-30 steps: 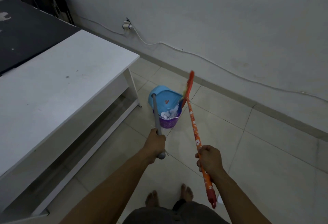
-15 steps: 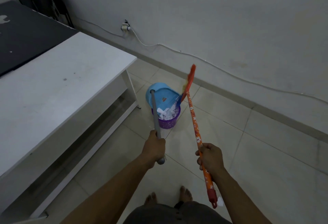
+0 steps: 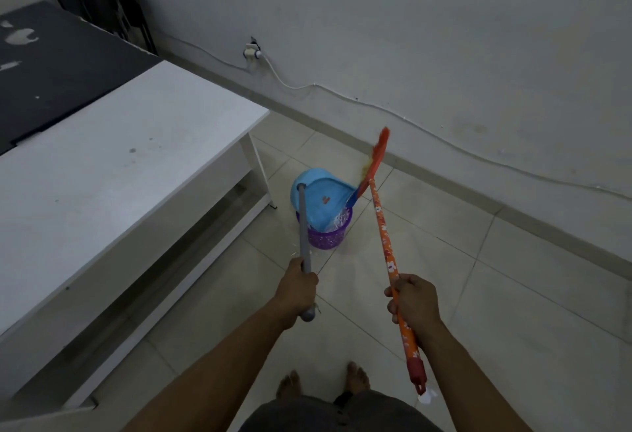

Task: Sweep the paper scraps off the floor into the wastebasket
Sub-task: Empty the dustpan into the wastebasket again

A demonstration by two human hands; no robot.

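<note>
Currently 2 hands (image 3: 297, 289) (image 3: 415, 301) hold 1 dustpan (image 3: 321, 199), 1 broom (image 3: 384, 230) at 1 wastebasket (image 3: 326, 236).

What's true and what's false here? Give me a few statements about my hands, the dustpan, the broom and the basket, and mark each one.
1. The left hand grips the grey dustpan handle. True.
2. The blue dustpan lies flat on the floor. False: it is tipped up over the purple wastebasket.
3. The right hand holds the orange broom handle. True.
4. The wastebasket stands on the white table. False: it stands on the tiled floor, beside the table.
</note>
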